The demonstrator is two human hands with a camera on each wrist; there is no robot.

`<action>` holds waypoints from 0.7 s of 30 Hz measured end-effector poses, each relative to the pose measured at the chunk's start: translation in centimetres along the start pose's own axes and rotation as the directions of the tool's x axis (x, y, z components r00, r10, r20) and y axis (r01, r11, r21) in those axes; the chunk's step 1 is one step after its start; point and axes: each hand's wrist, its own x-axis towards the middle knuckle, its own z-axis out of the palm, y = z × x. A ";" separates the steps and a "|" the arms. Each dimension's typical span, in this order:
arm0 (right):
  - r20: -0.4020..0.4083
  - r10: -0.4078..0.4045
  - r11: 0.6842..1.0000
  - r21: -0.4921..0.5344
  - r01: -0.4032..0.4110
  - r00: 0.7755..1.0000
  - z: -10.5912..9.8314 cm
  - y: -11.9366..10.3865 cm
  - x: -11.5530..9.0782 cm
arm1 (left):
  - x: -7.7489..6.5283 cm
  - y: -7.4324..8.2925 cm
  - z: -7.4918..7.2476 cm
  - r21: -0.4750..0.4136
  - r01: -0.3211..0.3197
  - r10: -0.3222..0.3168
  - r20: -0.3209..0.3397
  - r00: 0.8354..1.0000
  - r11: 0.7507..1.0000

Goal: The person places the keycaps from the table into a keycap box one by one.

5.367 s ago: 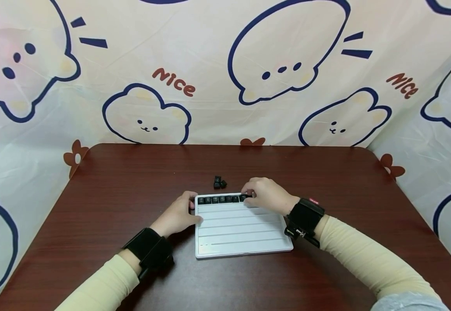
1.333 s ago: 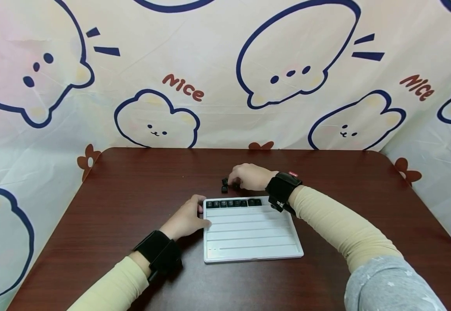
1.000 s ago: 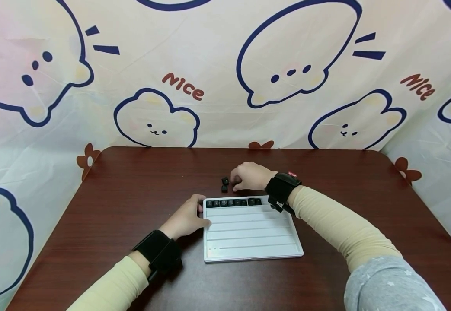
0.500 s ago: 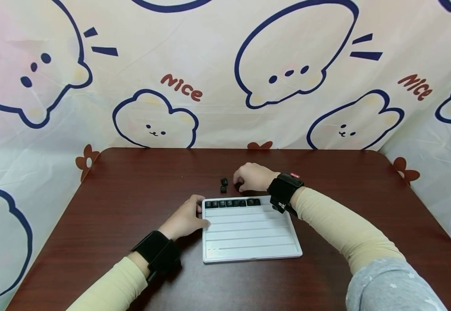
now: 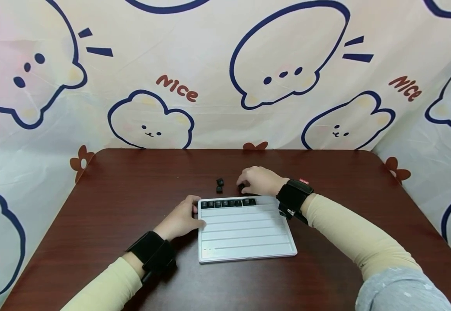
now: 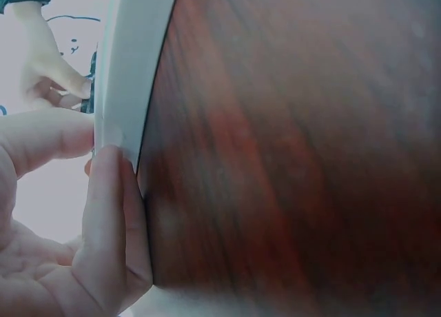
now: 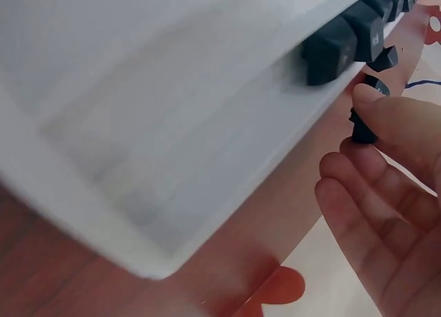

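A white ridged tray (image 5: 248, 233) lies flat on the table, with black keycaps (image 5: 225, 203) lined up in its far row from the left end. My left hand (image 5: 178, 219) grips the tray's left edge, thumb over the rim and fingers along the side, as the left wrist view shows. Behind the tray, my right hand (image 5: 263, 180) pinches a black keycap (image 7: 363, 129) between thumb and fingertips. Two loose keycaps (image 5: 219, 185) lie on the table to the left of that hand. Ridges divide the tray into rows; its nearer rows hold no keycaps.
The brown wooden table (image 5: 132, 181) extends around the tray, with rounded far corners. A pale curtain (image 5: 213, 116) printed with cartoon animals hangs behind it and along the sides. Both wrists wear black bands (image 5: 152, 252).
My right hand has left the tray's far row for the loose keycaps behind it, then moved slightly right with one pinched, leaving two. The left hand keeps its grip.
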 end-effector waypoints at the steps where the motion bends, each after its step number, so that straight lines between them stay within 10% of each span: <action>1: -0.006 -0.005 1.000 -0.004 0.005 1.000 0.0 0.0 -0.2 | 0.0 -0.1 0.0 0.002 0.004 -0.004 0.000 1.000 1.000; 21: -0.084 0.042 0.999 0.032 -0.040 0.996 0.2 0.9 -4.4 | 0.0 0.0 0.0 0.000 -0.005 0.005 -0.003 1.000 1.000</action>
